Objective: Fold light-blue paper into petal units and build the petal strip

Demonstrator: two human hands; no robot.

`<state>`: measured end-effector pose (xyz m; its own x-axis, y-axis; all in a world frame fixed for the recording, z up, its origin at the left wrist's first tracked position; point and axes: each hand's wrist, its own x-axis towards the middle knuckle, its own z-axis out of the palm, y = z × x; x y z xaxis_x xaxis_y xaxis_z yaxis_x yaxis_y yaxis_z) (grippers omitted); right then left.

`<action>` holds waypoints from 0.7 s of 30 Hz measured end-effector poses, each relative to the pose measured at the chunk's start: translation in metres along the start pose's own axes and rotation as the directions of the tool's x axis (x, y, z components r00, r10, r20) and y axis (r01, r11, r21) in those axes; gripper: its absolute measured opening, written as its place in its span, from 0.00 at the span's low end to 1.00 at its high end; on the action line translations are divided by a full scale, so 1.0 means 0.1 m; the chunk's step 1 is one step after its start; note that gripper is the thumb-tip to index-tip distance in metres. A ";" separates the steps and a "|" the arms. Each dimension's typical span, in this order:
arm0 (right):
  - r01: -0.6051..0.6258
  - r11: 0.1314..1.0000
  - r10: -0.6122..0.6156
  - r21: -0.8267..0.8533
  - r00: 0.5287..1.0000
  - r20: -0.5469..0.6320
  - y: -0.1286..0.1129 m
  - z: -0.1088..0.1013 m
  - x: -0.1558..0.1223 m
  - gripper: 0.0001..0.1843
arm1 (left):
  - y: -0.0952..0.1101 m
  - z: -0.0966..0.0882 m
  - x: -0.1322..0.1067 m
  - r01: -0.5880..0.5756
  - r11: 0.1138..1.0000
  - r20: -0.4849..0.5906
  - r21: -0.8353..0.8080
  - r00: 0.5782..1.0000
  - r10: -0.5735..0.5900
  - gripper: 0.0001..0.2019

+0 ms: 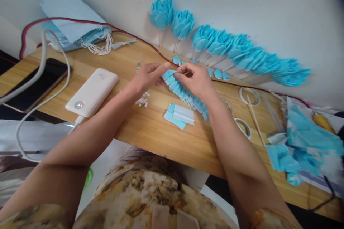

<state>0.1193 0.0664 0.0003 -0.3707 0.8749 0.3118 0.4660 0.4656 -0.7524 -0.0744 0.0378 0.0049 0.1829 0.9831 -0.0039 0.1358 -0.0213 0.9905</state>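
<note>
A row of overlapping folded blue petals (185, 94), made of thin mask-like fabric, runs slantwise across the table. At its far left end, my right hand (195, 78) pinches a petal between thumb and fingers. My left hand (150, 73) is closed at the same end, its thumb extended over the petals and its other fingertips partly hidden. Below the row lie flat blue and white fabric pieces (180, 114). Small white scraps (142, 99) lie under my left wrist. Behind my hands are several small folded blue pieces (218, 74).
Finished blue flowers (161, 13) on sticks lean along the wall. A mask stack (72, 16), phone (37, 82) and white power bank (91, 92) with cable are left. Tape rolls (243, 128), a wooden stick (256, 120) and crumpled blue fabric (309, 139) lie right. A red-black cord (134, 37) crosses behind.
</note>
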 end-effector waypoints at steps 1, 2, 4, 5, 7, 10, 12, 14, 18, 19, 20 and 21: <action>-0.008 1.000 0.008 0.021 1.000 -0.004 0.00 -0.01 0.00 0.10 | -0.01 -0.01 0.00 0.002 1.000 0.009 0.024 1.000 -0.002 0.17; -0.015 0.999 0.016 0.044 1.000 -0.008 0.01 -0.01 0.00 0.10 | -0.02 -0.01 0.01 0.003 0.999 0.015 0.048 1.000 -0.004 0.16; -0.031 0.995 0.033 0.091 0.999 -0.016 0.02 -0.02 0.00 0.10 | -0.04 -0.02 0.02 0.008 0.997 0.028 0.080 1.000 -0.010 0.12; -0.039 0.993 0.042 0.113 0.999 -0.019 0.02 -0.02 0.00 0.10 | -0.05 -0.02 0.02 0.010 0.996 0.036 0.087 0.999 -0.013 0.10; -0.057 0.988 0.060 0.145 0.998 -0.021 0.04 -0.03 0.01 0.10 | -0.06 -0.02 0.03 0.011 0.995 0.054 0.101 0.998 -0.016 0.09; -0.071 0.983 0.073 0.167 0.997 -0.006 0.08 -0.02 0.01 0.10 | -0.06 -0.01 0.03 0.008 0.992 0.043 0.127 0.999 -0.013 0.09; -0.069 0.980 0.067 0.189 0.998 0.012 0.11 -0.02 0.01 0.10 | -0.07 0.00 0.03 0.013 0.990 0.012 0.144 1.000 -0.015 0.09; -0.068 0.969 0.062 0.239 0.998 0.032 0.14 -0.01 0.01 0.09 | -0.08 0.01 0.04 0.018 0.988 -0.020 0.151 1.000 -0.015 0.09; -0.093 0.947 0.063 0.309 0.992 0.105 0.15 0.00 0.00 0.16 | -0.10 0.02 0.05 -0.006 0.990 -0.037 0.142 0.999 0.012 0.08; -0.097 0.949 0.062 0.301 0.990 0.123 0.15 0.00 -0.01 0.18 | -0.10 0.02 0.05 -0.014 0.989 -0.037 0.144 0.999 0.020 0.08; -0.097 0.954 0.060 0.285 0.989 0.134 0.14 0.01 -0.01 0.19 | -0.10 0.03 0.05 -0.020 0.989 -0.039 0.150 0.999 0.026 0.08; -0.093 0.959 0.058 0.267 0.989 0.136 0.14 0.01 -0.01 0.20 | -0.10 0.03 0.04 -0.022 0.987 -0.043 0.157 0.999 0.029 0.08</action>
<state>0.1248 0.0717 -0.0110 -0.4490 0.8740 0.1856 0.2668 0.3294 -0.9057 -0.0719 0.0417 -0.0055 0.1446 0.9890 0.0306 0.2833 -0.0710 0.9564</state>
